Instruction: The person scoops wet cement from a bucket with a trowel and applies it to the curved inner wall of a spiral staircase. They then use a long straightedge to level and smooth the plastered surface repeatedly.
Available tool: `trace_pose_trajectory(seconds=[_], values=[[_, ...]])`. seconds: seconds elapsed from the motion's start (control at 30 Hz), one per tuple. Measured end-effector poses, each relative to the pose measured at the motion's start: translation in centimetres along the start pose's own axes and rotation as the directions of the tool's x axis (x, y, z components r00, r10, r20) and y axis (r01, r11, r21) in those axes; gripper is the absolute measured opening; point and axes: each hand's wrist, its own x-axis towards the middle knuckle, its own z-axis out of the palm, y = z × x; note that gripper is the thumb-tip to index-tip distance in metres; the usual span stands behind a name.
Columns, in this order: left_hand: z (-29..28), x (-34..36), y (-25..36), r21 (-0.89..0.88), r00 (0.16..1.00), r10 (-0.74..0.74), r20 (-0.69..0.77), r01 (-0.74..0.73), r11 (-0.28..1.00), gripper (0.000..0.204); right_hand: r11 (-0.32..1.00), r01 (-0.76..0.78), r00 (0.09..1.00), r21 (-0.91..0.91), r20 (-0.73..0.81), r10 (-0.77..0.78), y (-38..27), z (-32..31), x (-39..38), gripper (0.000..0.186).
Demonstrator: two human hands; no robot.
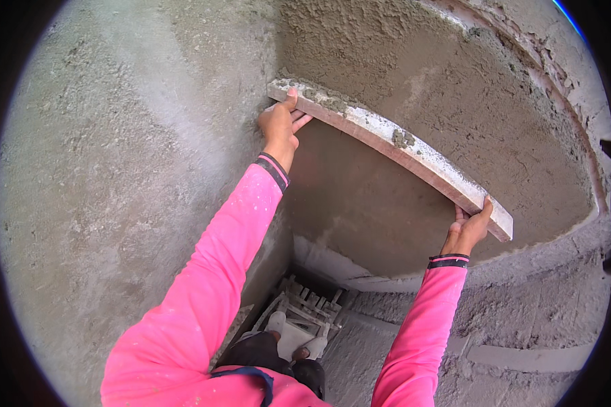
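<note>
A long straightedge bar (394, 144), pale and speckled on top with lumps of wet mortar, lies across the freshly plastered wall panel (421, 74). My left hand (282, 122) grips its upper left end, fingers underneath and thumb on top. My right hand (467, 227) holds it near the lower right end in a similar way. Both forearms are in pink sleeves. Rough wet plaster shows above the bar, and smoother darker plaster below it.
A grey rough wall (102, 169) fills the left side, meeting the plastered wall in a corner. Below, my feet stand on a makeshift platform of boards (302, 298). Rough concrete (509, 319) with a smoother band lies at lower right.
</note>
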Motion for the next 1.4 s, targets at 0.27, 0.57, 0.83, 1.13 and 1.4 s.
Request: trace_pose_trajectory(seconds=[0.27,0.57,0.83,1.13,1.4], values=[[-6.3,0.5,-6.2,0.119,0.993,-0.113,-0.019,0.114,0.986,0.04,0.959,-0.282,0.96,0.02,-0.001,0.282,9.0,-8.8,-2.0,0.062],[8.5,-5.1,5.1,-0.128,0.936,0.093,0.339,-0.052,0.99,0.034,0.992,0.1,0.985,0.074,0.131,-0.109,-8.4,-4.5,1.1,0.065],[17.1,-9.0,10.7,-0.144,0.928,0.216,0.304,-0.179,0.973,0.029,0.974,0.187,0.959,0.131,0.192,-0.21,-18.9,0.3,5.3,0.065],[19.1,-6.8,9.4,-0.127,0.863,0.42,0.28,-0.4,0.908,0.026,0.987,0.036,0.995,0.158,0.084,-0.05,-15.2,1.2,8.2,0.051],[11.4,-7.0,2.9,0.033,0.941,0.256,0.22,-0.27,0.962,0.053,0.995,0.043,0.999,0.087,0.02,-0.044,-8.7,-3.2,7.2,0.06]])
